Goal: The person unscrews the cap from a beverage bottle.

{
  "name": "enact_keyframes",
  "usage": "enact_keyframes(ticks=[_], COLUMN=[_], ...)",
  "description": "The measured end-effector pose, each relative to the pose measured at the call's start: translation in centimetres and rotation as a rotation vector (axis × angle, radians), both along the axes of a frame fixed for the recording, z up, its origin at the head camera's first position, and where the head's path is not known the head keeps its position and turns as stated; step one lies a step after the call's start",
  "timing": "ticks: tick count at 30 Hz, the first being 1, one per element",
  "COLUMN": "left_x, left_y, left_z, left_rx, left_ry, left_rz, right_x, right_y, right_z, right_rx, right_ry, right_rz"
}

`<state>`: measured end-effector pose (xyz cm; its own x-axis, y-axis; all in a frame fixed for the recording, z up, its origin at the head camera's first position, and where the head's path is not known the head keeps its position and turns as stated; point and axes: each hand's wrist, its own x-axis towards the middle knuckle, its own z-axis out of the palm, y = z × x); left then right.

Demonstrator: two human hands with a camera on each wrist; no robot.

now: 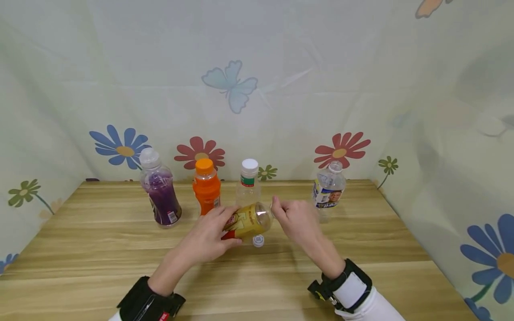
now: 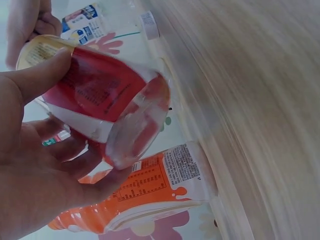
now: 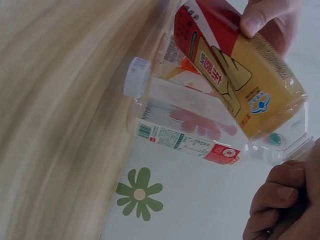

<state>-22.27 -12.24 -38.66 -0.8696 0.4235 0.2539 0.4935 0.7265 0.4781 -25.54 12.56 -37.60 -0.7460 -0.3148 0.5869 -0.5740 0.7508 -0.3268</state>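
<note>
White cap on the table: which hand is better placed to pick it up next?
Probably the right hand: the left hand, though seemingly nearer the white cap, is occupied gripping the tilted, yellow-labelled bottle. The right is curled at the bottle's mouth; whether it holds anything is hidden.

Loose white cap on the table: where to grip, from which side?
Likely pinch the loose cap across its rim, coming from the near side: it lies flat and low, and the left hand holds the yellow-labelled bottle just beyond.
</note>
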Motion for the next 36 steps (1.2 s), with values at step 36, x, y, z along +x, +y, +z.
enact_keyframes(ticks=[36], left_x=[0.09], left_y=[-0.26], left_z=[0.38], left_rx=[0.024], left_ry=[-0.089], left_rz=[-0.045], right_x=[0.01], right_y=[0.19], right_z=[-0.24], right_rx=[0.09], right_ry=[0.145], right_rz=[0.135])
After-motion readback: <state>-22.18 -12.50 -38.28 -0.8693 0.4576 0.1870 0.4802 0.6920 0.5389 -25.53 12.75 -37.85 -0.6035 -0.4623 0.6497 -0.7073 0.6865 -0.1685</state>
